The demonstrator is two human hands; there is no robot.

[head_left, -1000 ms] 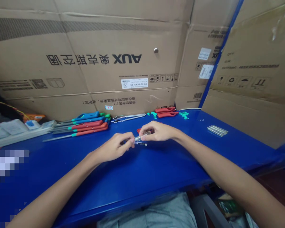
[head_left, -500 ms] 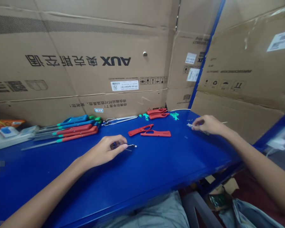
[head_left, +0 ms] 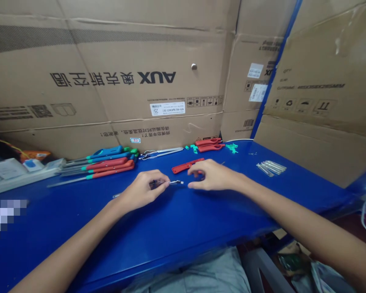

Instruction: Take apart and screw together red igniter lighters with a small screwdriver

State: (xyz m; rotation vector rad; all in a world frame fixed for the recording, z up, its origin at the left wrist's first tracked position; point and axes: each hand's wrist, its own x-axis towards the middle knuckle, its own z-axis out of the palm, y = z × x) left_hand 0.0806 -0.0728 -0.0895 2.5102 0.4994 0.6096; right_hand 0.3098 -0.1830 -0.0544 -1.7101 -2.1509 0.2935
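My left hand [head_left: 149,185] pinches a thin wired part [head_left: 175,182] whose small white end points right, toward my other hand. Behind the left wrist a short metallic end [head_left: 116,196] shows; I cannot tell if it belongs to the same part. Just to the right is my right hand [head_left: 209,175], its fingers curled with a gap between thumb and forefinger. A thin tip sticks out behind its knuckles, and the rest of that piece is hidden. Beyond this hand lies a red handle shell [head_left: 183,166], partly covered by the fingers.
Several clear tubes [head_left: 271,167] lie at the right. Along the back are metal rods with wires [head_left: 161,153], red handle shells [head_left: 209,146] and small green pieces [head_left: 232,147]. Long-nosed lighters [head_left: 110,165] are piled left, beside a power strip [head_left: 30,175]. Cardboard [head_left: 110,97] walls the blue table.
My right hand has come left from the clear tubes to near my left hand, uncovering the tubes and covering part of the red shells. The left hand still holds the wired part.
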